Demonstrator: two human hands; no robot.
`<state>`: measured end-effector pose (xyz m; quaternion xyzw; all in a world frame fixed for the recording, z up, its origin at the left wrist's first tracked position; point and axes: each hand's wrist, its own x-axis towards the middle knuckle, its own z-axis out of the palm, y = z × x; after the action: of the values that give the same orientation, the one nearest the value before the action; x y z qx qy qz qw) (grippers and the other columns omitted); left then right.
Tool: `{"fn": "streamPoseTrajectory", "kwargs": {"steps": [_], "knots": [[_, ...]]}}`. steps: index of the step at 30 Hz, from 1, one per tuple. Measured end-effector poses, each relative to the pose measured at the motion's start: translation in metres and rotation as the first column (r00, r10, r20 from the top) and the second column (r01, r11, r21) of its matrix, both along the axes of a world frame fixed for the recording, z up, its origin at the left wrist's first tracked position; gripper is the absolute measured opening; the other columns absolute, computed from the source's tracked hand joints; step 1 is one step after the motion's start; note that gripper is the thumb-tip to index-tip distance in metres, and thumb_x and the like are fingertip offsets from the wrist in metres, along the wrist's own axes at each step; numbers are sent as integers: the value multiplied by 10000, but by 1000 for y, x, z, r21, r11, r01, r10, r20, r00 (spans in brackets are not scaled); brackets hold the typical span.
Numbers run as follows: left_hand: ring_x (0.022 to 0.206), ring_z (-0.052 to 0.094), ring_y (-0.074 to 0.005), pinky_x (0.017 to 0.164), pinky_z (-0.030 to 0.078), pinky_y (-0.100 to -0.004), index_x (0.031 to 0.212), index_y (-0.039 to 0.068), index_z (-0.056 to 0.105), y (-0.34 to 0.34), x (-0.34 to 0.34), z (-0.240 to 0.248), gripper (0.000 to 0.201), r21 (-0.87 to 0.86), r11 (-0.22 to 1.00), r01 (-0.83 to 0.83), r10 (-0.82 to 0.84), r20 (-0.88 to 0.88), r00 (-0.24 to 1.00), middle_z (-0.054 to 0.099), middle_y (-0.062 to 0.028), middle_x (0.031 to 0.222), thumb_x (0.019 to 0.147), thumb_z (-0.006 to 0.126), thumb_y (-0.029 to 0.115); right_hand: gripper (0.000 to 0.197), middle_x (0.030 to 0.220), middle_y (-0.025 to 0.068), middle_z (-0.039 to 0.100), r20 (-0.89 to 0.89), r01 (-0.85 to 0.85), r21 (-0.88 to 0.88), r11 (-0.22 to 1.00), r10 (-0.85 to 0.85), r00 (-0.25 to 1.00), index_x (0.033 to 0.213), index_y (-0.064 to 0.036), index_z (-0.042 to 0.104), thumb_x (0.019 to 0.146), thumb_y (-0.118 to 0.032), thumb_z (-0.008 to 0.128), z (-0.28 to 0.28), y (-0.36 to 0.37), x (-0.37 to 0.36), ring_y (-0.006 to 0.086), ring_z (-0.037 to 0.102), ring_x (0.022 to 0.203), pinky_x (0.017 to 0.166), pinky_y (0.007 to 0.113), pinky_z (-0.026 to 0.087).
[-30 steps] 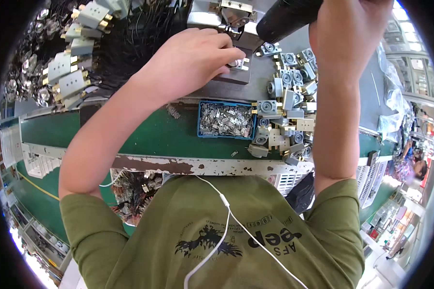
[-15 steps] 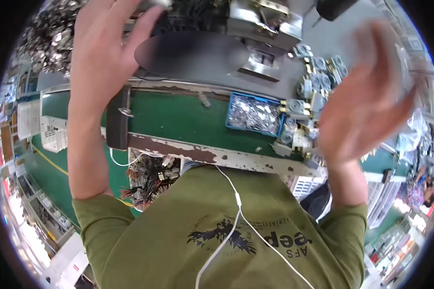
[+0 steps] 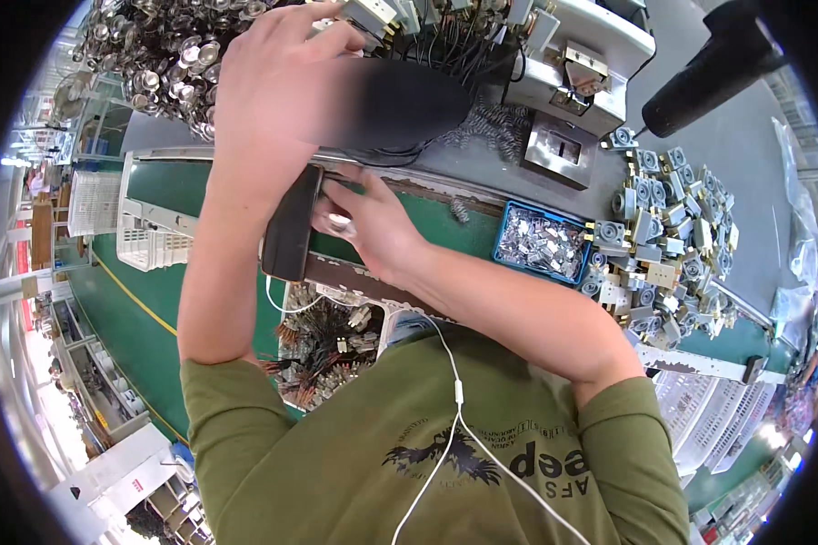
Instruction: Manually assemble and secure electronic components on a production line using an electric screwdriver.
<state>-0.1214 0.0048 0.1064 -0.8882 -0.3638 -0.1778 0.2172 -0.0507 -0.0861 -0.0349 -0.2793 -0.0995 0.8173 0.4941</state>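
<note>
My left hand (image 3: 268, 86) reaches to the back of the bench. Its thumb and fingertips close around a pale grey plug (image 3: 370, 14) with brass pins. Dark cables and other plugs lie right behind it. A smooth dark oval patch hides part of this area and the edge of the hand. My right hand (image 3: 377, 222) has crossed to the left, beside a dark phone (image 3: 291, 232) on the bench's front ledge. Its fingers curl in toward the phone's right edge. A small shiny round piece (image 3: 339, 223) shows by the fingers; whether they grip it is unclear.
A blue tray (image 3: 497, 245) of small metal parts sits right of centre. Beyond it spreads a heap of grey plugs (image 3: 663, 241). A steel block (image 3: 559, 154) and a white machine (image 3: 600, 41) stand behind. Shiny metal cups (image 3: 177, 77) pile up at the back left.
My right hand has swung from the far right, near the plug heap, to the phone. My left fingers have closed on a plug at the back. The whole view has shifted a little.
</note>
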Motion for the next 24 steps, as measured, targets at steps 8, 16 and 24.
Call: {"fn": "streamPoseTrajectory", "kwargs": {"steps": [8, 16, 24], "knots": [[1329, 564, -318, 1093, 483, -455, 1104, 170, 758, -34, 42, -57, 338, -21, 883, 469, -459, 173, 872, 649, -38, 1350, 792, 680, 67, 369, 724, 14, 541, 506, -321, -227, 920, 393, 768, 1418, -30, 524, 1121, -244, 473, 51, -35, 128, 122, 504, 589, 636, 322, 506], [1405, 504, -267, 1213, 334, -430, 1232, 178, 708, 6, 47, -67, 331, 34, 951, 307, -296, -188, 937, 515, -87, 1547, 908, 640, 176, 434, 599, 32, 486, 188, -211, -90, 973, 225, 956, 1491, 14, 414, 1145, -247, 383, 81, -138, 126, 132, 465, 506, 588, 318, 491], [892, 713, -216, 763, 568, -302, 1107, -7, 679, -12, 18, -46, 198, -58, 913, 403, -234, 734, 637, 711, -177, 1102, 919, 661, 54, 455, 697, 66, 670, 928, -508, 34, 861, 161, 336, 1425, -32, 586, 1039, -269, 629, 87, -122, 249, 132, 652, 614, 600, 312, 520]]}}
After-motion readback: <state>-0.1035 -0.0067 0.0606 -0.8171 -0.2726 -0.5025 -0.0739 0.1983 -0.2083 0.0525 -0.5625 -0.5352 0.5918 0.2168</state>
